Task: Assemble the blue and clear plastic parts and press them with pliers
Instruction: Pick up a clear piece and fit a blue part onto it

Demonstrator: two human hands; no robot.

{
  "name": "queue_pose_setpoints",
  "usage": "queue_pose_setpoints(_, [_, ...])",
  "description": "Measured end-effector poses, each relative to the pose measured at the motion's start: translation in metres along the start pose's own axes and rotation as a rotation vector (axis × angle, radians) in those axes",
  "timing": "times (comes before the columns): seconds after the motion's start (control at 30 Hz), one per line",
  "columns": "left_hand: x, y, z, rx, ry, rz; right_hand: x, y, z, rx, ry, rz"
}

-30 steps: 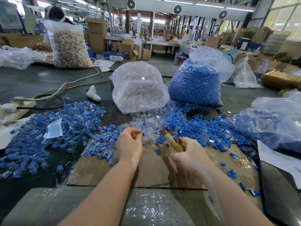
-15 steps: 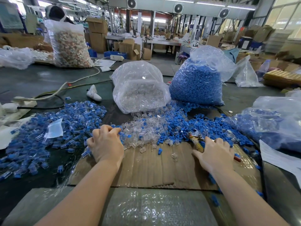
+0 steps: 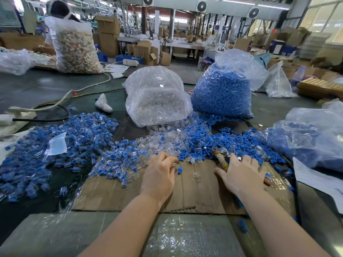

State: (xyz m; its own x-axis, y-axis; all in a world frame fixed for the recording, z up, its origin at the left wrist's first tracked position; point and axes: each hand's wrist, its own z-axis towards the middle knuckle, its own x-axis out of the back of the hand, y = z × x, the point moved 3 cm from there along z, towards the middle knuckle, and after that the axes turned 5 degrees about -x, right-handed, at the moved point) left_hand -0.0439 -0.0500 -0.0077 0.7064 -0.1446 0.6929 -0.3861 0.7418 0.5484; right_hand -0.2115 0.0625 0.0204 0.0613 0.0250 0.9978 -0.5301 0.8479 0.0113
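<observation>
The left hand (image 3: 159,175) is held over the cardboard sheet (image 3: 115,193) on the bench (image 3: 37,236), its fingers curled toward the loose clear parts (image 3: 163,141); whether a part is pinched cannot be told. The right hand (image 3: 243,175) is laid flat, fingers spread, over the handles of the pliers (image 3: 220,156), whose metal head is seen beyond the fingertips among the loose blue parts (image 3: 202,145). Assembled pieces (image 3: 61,145) are heaped at the left, and bags of clear parts (image 3: 157,97) and blue parts (image 3: 222,91) are stood behind.
</observation>
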Motion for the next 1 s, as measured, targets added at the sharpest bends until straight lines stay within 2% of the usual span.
queue_pose_setpoints(0.1, [0.003,-0.002,0.001,0.022,0.047,-0.013,0.006,-0.019,-0.012,0.178,0.209,0.114])
queue_pose_setpoints(0.17, [0.002,-0.004,0.000,0.034,0.049,-0.015,0.004,-0.038,-0.022,0.340,0.227,0.226])
queue_pose_setpoints(0.23, [0.001,-0.004,-0.001,0.037,0.034,-0.006,0.000,-0.057,-0.031,0.418,0.196,0.301])
queue_pose_setpoints(0.47, [0.001,-0.003,0.000,-0.034,0.013,0.049,-0.022,-0.084,-0.038,0.381,0.123,0.262])
queue_pose_setpoints(0.67, [0.000,-0.005,0.000,-0.017,0.035,0.050,-0.027,-0.083,-0.038,0.328,0.137,0.385])
queue_pose_setpoints(1.0, [0.005,-0.002,-0.005,0.027,0.067,0.059,-0.029,-0.083,-0.044,0.376,0.191,0.480])
